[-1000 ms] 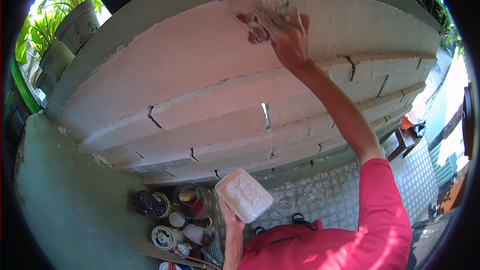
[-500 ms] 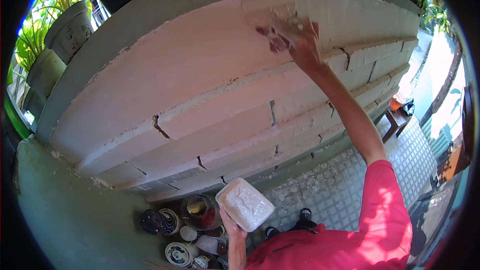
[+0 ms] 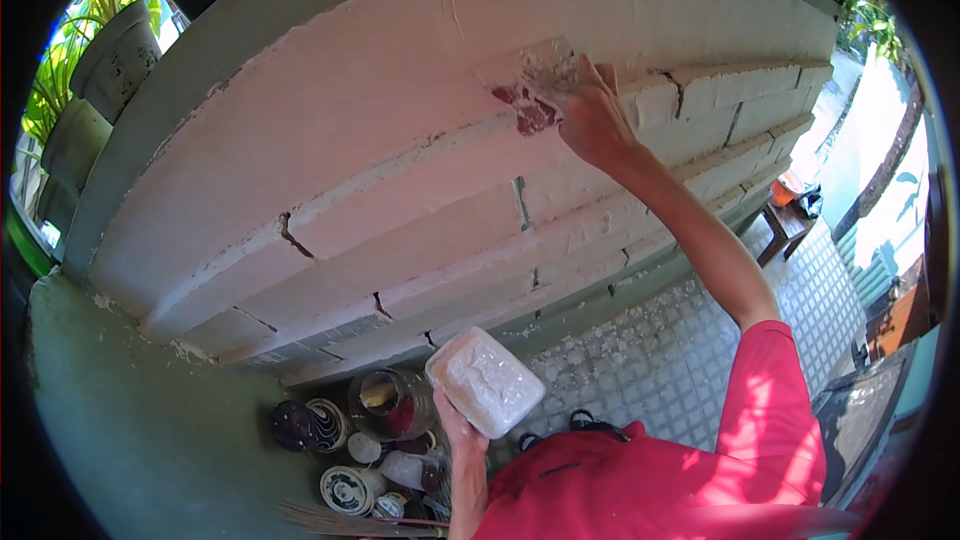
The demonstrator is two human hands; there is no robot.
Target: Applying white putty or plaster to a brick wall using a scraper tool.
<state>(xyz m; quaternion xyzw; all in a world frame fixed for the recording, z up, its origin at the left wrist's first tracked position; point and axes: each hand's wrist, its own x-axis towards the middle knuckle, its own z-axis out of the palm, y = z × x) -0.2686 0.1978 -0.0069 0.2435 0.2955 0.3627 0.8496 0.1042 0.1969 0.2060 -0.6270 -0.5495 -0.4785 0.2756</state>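
My right hand (image 3: 598, 118) grips a wide scraper (image 3: 525, 80), smeared with pale paste and reddish in places, against the upper pale pink wall face (image 3: 330, 100), just above a stepped ledge with cracked joints. Streaks of fresh coating show on the wall above the tool. Low in the view, my left hand (image 3: 458, 422) supports a square white tub (image 3: 485, 380) filled with pale, lumpy paste, its fingers against the tub's left side and underside.
Tubs, cans and containers (image 3: 350, 488) crowd the lower left beside a green wall (image 3: 130, 420) and straw broom (image 3: 320, 520). Potted plants (image 3: 110, 65) line the top left. A small bench (image 3: 785, 225) stands at the right on the tiled floor (image 3: 690, 350).
My right hand and scraper have moved down the wall from near its top edge toward the ledge. My left hand still holds the tub at about the same spot.
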